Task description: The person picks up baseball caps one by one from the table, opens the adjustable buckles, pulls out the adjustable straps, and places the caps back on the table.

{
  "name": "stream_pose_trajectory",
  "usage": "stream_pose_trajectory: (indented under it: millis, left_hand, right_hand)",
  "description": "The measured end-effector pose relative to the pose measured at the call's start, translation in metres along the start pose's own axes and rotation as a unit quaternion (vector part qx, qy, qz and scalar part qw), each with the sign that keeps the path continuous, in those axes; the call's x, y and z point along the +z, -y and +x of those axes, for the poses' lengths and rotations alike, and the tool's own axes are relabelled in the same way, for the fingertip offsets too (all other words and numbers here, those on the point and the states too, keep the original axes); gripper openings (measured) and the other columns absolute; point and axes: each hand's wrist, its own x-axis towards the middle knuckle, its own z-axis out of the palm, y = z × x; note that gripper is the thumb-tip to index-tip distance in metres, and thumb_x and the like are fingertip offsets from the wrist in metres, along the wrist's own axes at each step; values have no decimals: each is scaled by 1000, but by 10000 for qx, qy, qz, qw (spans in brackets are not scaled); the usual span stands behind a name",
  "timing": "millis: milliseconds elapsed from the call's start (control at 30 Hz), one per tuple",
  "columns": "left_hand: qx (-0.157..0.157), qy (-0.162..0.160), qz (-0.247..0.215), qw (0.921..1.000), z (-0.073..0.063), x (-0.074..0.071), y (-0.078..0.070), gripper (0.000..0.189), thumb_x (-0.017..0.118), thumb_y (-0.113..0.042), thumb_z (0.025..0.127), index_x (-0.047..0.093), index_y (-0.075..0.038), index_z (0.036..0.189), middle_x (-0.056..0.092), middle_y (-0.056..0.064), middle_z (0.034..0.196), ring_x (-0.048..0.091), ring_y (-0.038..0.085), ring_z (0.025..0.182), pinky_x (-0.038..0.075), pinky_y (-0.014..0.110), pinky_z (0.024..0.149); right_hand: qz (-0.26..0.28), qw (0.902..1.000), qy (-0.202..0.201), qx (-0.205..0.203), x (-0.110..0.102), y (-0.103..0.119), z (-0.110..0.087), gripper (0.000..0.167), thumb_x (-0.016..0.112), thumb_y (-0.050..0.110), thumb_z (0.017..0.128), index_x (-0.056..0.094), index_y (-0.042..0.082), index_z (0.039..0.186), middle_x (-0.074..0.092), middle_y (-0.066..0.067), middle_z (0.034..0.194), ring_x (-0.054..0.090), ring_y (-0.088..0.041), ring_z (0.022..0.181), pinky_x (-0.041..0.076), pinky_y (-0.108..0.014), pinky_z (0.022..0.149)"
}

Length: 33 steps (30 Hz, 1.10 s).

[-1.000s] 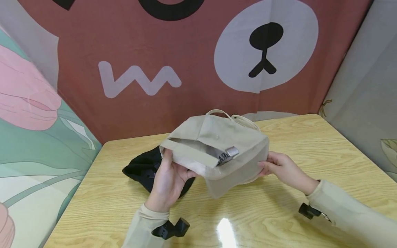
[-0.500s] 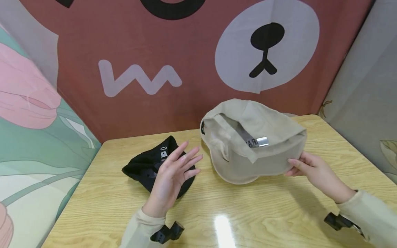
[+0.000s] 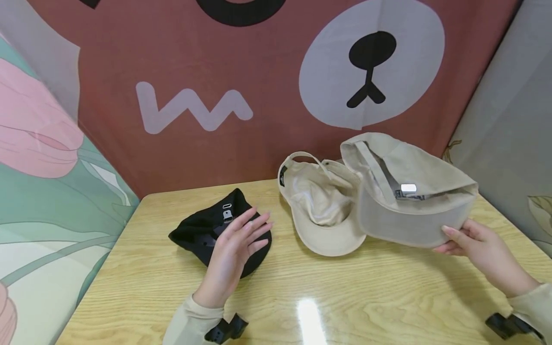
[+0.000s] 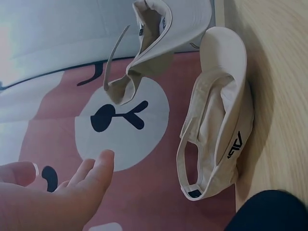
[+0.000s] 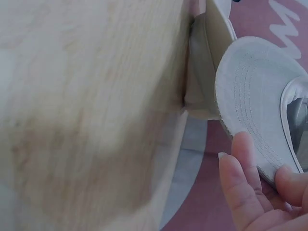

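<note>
My right hand (image 3: 483, 251) pinches the brim of a greyish-beige baseball cap (image 3: 414, 158) between thumb and fingers. That cap is raised at the right, its underside and strap opening with a silver buckle facing me. The right wrist view shows the thumb and fingers at the edge of the stitched brim (image 5: 255, 91). Just left of it a cream baseball cap (image 3: 329, 239) lies upturned on the table, partly overlapped by the held one. My left hand (image 3: 230, 258) has its fingers extended and holds nothing. Behind it in the head view is a black cap (image 3: 194, 225) with a metal buckle.
The caps lie on a light wooden table (image 3: 345, 297) with a bright reflection near its front. A reddish-brown cloth (image 3: 194, 153) printed with a bear face hangs behind. A flower-print cloth (image 3: 39, 206) is on the left and a pale one (image 3: 513, 105) on the right.
My left hand has let go of the greyish-beige cap and opened. My right hand has carried that cap rightward, uncovering the cream cap and more of the black cap.
</note>
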Motion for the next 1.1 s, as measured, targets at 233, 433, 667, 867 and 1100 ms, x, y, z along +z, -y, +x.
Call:
stream_pose_trajectory:
  millis: [233, 433, 667, 867, 1100]
  left_hand:
    - [-77, -77, 98, 9999, 0, -3, 3, 48, 47, -16, 102, 37, 3, 144, 50, 22, 139, 58, 22, 119, 49, 33, 92]
    - [-219, -182, 220, 9994, 0, -3, 4, 46, 47, -18, 103, 38, 1, 144, 51, 21, 139, 56, 24, 121, 49, 33, 92]
    - [-254, -215, 211, 9992, 0, -2, 5, 47, 49, -19, 102, 40, 3, 142, 51, 21, 138, 56, 25, 121, 49, 32, 92]
    - [-222, -165, 215, 9994, -1, -3, 6, 49, 50, -20, 102, 39, 6, 142, 51, 22, 138, 57, 25, 120, 49, 31, 92]
    - [-245, -162, 269, 9992, -2, -3, 6, 49, 49, -19, 102, 38, 6, 143, 51, 21, 138, 56, 26, 121, 49, 31, 92]
  right_hand:
    - [267, 9995, 15, 137, -6, -8, -4, 19, 43, 11, 105, 58, 6, 96, 69, 1, 74, 67, -8, 69, 53, -22, 61]
    - [303, 9994, -62, 130, -10, -11, -3, 19, 42, 12, 105, 59, 10, 96, 68, 4, 75, 66, -8, 68, 54, -22, 60]
    - [316, 9989, -51, 336, -12, -12, -1, 20, 42, 15, 105, 60, 9, 96, 68, 3, 75, 67, -8, 68, 54, -23, 60]
    - [364, 9983, 54, 456, -12, -15, 1, 23, 40, 15, 105, 59, 5, 97, 69, 0, 74, 67, -9, 68, 54, -24, 60]
    - [-123, 9973, 115, 716, -8, -15, 2, 31, 38, 15, 106, 54, -11, 100, 70, -6, 73, 67, -7, 68, 55, -25, 61]
